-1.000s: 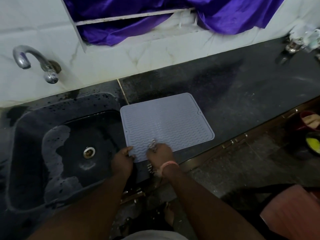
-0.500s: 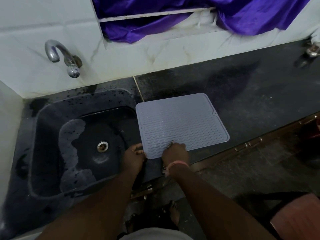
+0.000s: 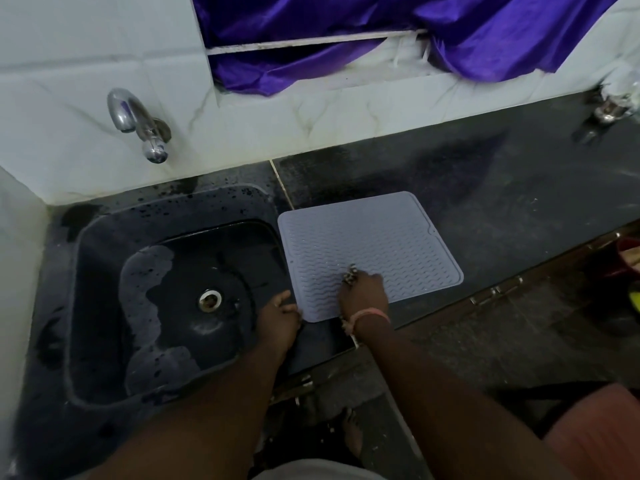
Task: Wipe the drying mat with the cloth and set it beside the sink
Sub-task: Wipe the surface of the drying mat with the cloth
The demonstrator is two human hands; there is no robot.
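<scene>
The drying mat lies flat on the dark countertop in the centre of the frame, its left edge just beside the sink, which fills the lower left. The mat is pale grey, with a wavy ribbed surface and a raised rim. My right hand rests on the mat near its lower edge, knuckles up and fingers curled over the cloth. Only a small patterned portion of the cloth shows past my fingertips, and it lies against the ribs of the mat. The grip here is closed around the cloth. A pink band sits on my right wrist. My left hand is at the lower left corner of the mat, between the mat and the sink basin, with its fingertips touching the mat's edge. Whether those fingers pinch the rim or only press against it I cannot tell. The sink basin is wet, with a drain at its centre. A metal tap projects from the white tiled wall in the upper left. Purple fabric hangs across the top of the frame.
</scene>
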